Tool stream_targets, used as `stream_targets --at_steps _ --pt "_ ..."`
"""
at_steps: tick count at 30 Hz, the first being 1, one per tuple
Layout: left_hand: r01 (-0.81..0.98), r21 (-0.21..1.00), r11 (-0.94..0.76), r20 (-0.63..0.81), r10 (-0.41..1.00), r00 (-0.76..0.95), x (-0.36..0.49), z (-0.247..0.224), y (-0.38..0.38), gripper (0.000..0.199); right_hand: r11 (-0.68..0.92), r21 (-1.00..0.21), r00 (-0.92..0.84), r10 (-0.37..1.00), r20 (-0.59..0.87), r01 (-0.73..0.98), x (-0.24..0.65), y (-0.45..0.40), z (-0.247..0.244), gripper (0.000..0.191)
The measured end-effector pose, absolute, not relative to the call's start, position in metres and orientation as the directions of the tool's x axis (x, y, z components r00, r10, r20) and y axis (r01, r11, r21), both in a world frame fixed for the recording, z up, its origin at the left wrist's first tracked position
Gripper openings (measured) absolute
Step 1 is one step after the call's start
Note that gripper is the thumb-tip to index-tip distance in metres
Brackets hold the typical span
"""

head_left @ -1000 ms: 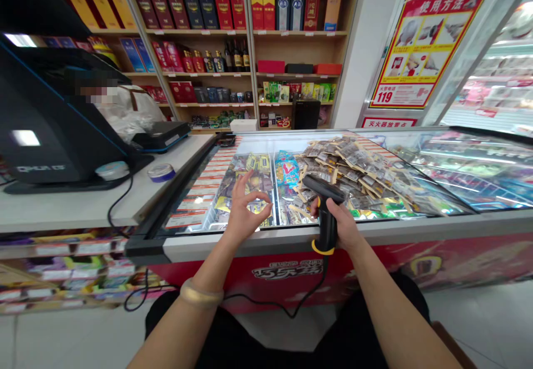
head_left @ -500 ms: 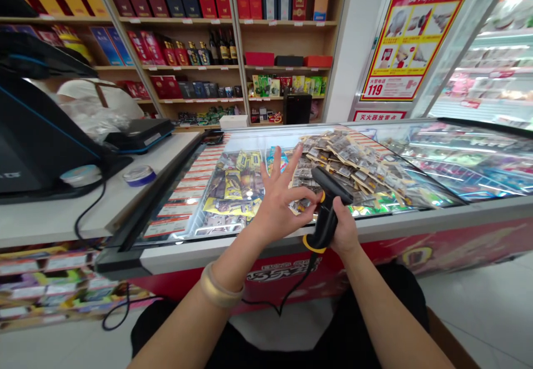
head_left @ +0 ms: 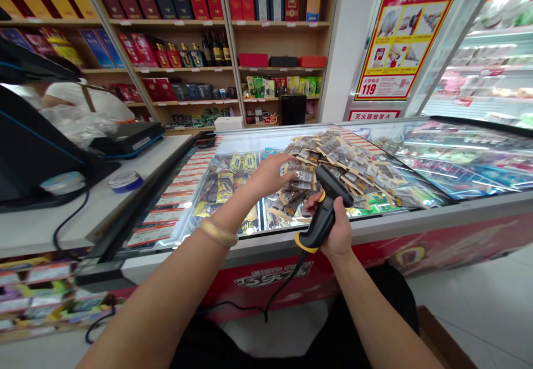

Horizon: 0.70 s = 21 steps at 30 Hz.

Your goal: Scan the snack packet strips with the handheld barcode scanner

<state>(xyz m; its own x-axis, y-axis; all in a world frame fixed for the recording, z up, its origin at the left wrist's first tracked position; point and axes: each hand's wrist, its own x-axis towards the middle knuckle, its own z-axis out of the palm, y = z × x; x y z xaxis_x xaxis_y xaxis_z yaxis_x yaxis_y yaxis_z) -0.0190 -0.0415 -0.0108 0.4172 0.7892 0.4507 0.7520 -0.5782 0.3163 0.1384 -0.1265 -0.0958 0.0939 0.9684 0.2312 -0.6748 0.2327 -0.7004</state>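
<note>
My right hand (head_left: 338, 230) is wrapped round the handle of a black barcode scanner (head_left: 323, 216) with yellow trim, its head tilted up to the left. A cable hangs from the scanner's base. My left hand (head_left: 272, 176), with a gold bangle (head_left: 218, 231) on the wrist, is apart from the scanner, thumb and fingers spread, nothing seen between them. It hovers by the left side of a heap of small brown-edged packets (head_left: 345, 158) on the freezer's glass top (head_left: 245, 135). Yellow ice-cream wrappers (head_left: 225, 186) show through the glass beneath.
On the left, a counter (head_left: 100, 213) bears a black checkout terminal (head_left: 37, 147), a scale (head_left: 129, 137) and a roll of tape (head_left: 125, 181). Behind the freezer stand shelves of boxes and bottles (head_left: 216, 47). A person in white (head_left: 89, 100) is partly visible behind the counter.
My left hand has drawn back from the scanner's trigger area and turned over toward the packets. My right hand still grips the scanner. The view has shifted slightly.
</note>
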Motion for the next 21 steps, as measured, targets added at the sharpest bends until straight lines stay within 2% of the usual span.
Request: stream_targets --at_steps 4,7,12,16,18,21 --pt "0.859 0.113 -0.499 0.172 0.861 0.478 -0.002 0.002 -0.020 0.055 0.218 -0.694 0.086 0.972 0.220 -0.686 0.139 -0.126 -0.094 0.043" --pt "0.877 0.017 -0.481 0.063 0.876 0.479 0.006 0.008 -0.017 0.056 0.211 -0.690 0.082 0.973 0.216 -0.693 0.138 -0.126 -0.094 0.043" --pt "0.875 0.000 -0.484 0.159 0.864 0.478 0.002 0.004 -0.020 0.057 0.235 -0.700 0.081 0.966 0.247 -0.674 0.138 -0.126 -0.094 0.043" --pt "0.836 0.096 -0.540 0.238 0.828 0.507 -0.007 -0.005 -0.017 0.049 0.257 -0.741 0.078 0.960 0.267 -0.621 0.136 -0.126 -0.094 0.044" --pt "0.807 0.148 -0.572 0.230 0.814 0.534 -0.009 -0.009 -0.011 0.046 0.255 -0.748 0.076 0.961 0.265 -0.613 0.135 -0.127 -0.093 0.043" --pt "0.805 0.143 -0.575 0.184 0.815 0.549 -0.008 -0.011 -0.001 0.050 0.255 -0.758 0.071 0.961 0.266 -0.601 0.134 -0.127 -0.091 0.042"
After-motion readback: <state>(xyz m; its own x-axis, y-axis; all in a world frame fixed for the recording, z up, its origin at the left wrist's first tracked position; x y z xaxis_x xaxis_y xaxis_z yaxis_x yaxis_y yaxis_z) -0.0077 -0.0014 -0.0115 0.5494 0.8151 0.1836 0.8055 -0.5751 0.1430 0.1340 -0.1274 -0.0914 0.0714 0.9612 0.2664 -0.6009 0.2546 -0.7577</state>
